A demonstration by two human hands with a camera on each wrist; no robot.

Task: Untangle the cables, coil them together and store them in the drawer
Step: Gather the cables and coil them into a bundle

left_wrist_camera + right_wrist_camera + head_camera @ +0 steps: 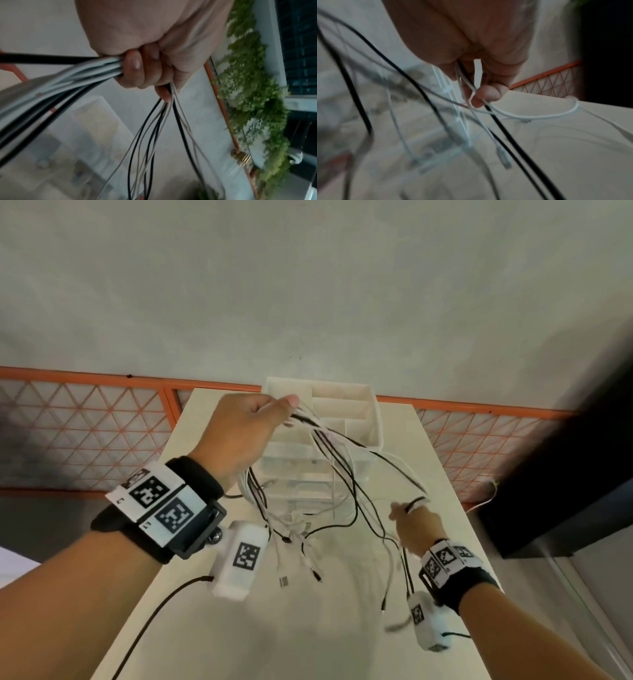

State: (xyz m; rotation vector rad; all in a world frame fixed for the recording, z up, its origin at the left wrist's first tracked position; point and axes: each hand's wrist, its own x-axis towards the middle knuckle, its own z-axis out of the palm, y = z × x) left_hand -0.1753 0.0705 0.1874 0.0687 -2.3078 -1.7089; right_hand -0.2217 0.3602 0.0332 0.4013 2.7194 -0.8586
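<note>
My left hand (250, 422) is raised above the table and grips a bundle of black and white cables (329, 460); the fingers (137, 70) are curled tight round them. The cables (150, 142) hang in loops below the fist, their plug ends dangling over the table (284, 580). My right hand (416, 523), lower and to the right, pinches a black and a white cable (494, 108) between thumb and fingers (488, 93). A white and clear drawer unit (325, 446) stands behind the cables, with an open tray on top. The drawers look closed; motion blur hides detail.
The pale table (239, 638) is narrow, with edges close on both sides. An orange mesh fence (85, 422) runs behind it, a dark panel (565, 474) stands at the right. Each wrist carries a white camera block (239, 558) with its own black lead.
</note>
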